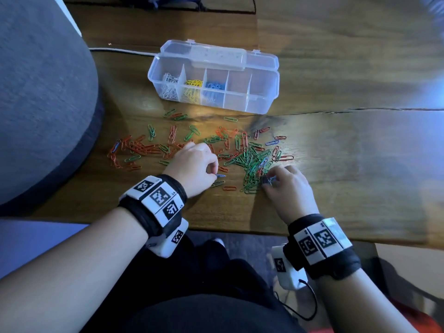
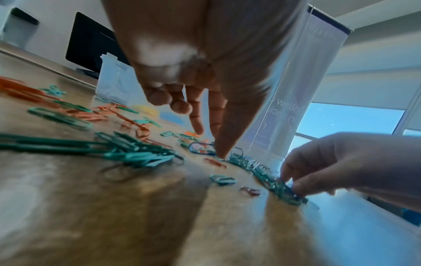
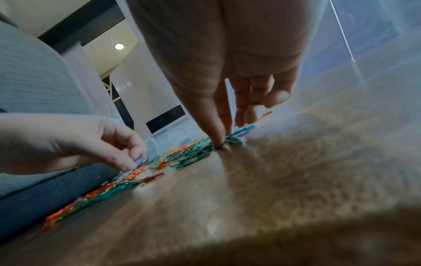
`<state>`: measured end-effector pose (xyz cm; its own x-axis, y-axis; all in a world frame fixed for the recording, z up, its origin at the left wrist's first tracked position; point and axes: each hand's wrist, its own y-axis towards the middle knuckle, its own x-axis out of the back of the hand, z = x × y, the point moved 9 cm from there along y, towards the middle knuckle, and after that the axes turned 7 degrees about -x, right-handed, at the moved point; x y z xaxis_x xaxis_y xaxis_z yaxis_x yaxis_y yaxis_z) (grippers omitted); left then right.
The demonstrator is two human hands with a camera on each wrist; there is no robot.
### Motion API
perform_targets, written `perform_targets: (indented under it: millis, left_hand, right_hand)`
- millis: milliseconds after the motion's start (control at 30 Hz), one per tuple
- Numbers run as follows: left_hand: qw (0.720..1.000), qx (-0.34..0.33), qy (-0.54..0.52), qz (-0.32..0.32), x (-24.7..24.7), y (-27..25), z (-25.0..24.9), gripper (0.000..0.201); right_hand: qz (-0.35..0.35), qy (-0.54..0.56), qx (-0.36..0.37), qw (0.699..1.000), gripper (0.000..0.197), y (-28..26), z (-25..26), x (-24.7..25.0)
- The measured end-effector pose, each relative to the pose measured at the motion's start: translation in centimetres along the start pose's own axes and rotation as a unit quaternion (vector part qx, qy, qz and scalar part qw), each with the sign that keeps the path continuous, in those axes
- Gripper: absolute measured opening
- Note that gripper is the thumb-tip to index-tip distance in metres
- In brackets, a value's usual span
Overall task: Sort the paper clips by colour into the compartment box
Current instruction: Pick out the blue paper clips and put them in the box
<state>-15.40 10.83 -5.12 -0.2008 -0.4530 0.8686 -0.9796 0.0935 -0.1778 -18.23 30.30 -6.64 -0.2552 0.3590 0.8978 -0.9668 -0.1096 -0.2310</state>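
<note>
Left hand [image 1: 192,164] pinches thin blue wire clip [image 1: 220,175].

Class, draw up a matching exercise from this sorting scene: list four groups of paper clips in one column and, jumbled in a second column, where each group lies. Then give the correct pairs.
Column 1
1. white clips
2. yellow clips
3. blue clips in the box
4. green clips

Column 2
A. third compartment from the left end
B. loose on the table
C. compartment at the box's left end
D. second compartment from the left end

Pairs: 1-C, 2-D, 3-A, 4-B
</note>
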Motion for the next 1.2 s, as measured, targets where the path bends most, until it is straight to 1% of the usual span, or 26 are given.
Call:
perform_targets:
  millis: [67,133,233,267,300,367,433,467,533,667,767,833,900,967,1067,1133,1200]
  left_hand:
    - [0.999,-0.007,-0.049,-0.018,0.6,0.3,-1.0,0.01]
    - [0.991,0.005,-0.131,-0.029,0.8,0.8,-1.6,0.012]
    - [0.96,0.009,-0.278,-0.023,0.0,2.1,-2.6,0.022]
    - [0.952,0.012,-0.307,-0.012,-0.5,2.6,-2.9,0.024]
    - [0.95,0.016,-0.312,0.0,-1.0,3.1,-3.2,0.025]
    - [0.957,0.021,-0.287,0.024,-1.7,4.1,-3.6,0.025]
    - [0.971,0.023,-0.233,0.047,-2.1,4.9,-4.4,0.021]
    - [0.978,0.022,-0.199,0.058,-2.4,5.3,-4.8,0.019]
    - [0.986,0.024,-0.15,0.074,-2.8,5.9,-5.8,0.02]
    - [0.996,0.003,-0.058,0.072,-3.5,7.0,-7.0,0.011]
    - [0.998,0.009,-0.014,0.065,-3.4,7.3,-6.3,0.008]
    - [0.997,0.011,0.001,0.073,-3.1,7.3,-5.8,0.008]
    - [0.996,0.01,0.011,0.083,-2.9,7.1,-5.4,0.007]
    - [0.997,0.007,0.017,0.081,-2.7,7.0,-5.4,0.007]
    - [0.997,0.005,0.033,0.072,-2.6,7.1,-6.0,0.014]
    - [0.997,0.006,0.038,0.072,-2.8,7.4,-6.3,0.013]
    - [0.996,0.006,0.036,0.076,-2.9,7.7,-6.3,0.013]
  right_hand:
    - [0.01,-0.005,-0.011,1.0,0.017,0.3,-0.3,0.1]
    - [0.027,0.011,-0.022,0.999,0.014,0.6,-0.8,0.0]
    - [0.048,0.037,-0.02,0.998,0.011,1.1,-1.3,-0.2]
    - [0.048,0.048,-0.02,0.998,0.011,1.2,-1.5,-0.1]
    - [0.04,0.061,-0.022,0.997,0.011,1.3,-1.8,0.2]
    - [0.008,0.081,-0.035,0.996,0.011,1.6,-2.5,1.2]
    - [-0.014,0.091,-0.046,0.995,0.014,2.4,-2.9,2.2]
    - [-0.017,0.091,-0.044,0.995,0.015,3.1,-2.8,2.6]
    - [-0.019,0.083,-0.017,0.996,0.019,4.9,-1.9,3.2]
    - [0.004,0.06,0.053,0.997,0.025,8.3,0.8,3.2]
    - [0.03,-0.011,0.08,0.996,0.024,9.1,1.6,2.3]
    - [0.029,-0.055,0.097,0.993,0.025,9.1,1.8,2.1]
    - [0.034,-0.072,0.1,0.992,0.024,9.0,1.9,2.1]
    - [0.056,-0.084,0.09,0.991,0.024,8.9,2.1,1.8]
    - [0.073,-0.118,0.093,0.986,0.022,8.8,2.7,1.8]
    - [0.059,-0.096,0.082,0.99,0.021,8.6,2.4,2.7]
    - [0.018,0.004,0.041,0.999,0.018,8.4,1.0,4.3]
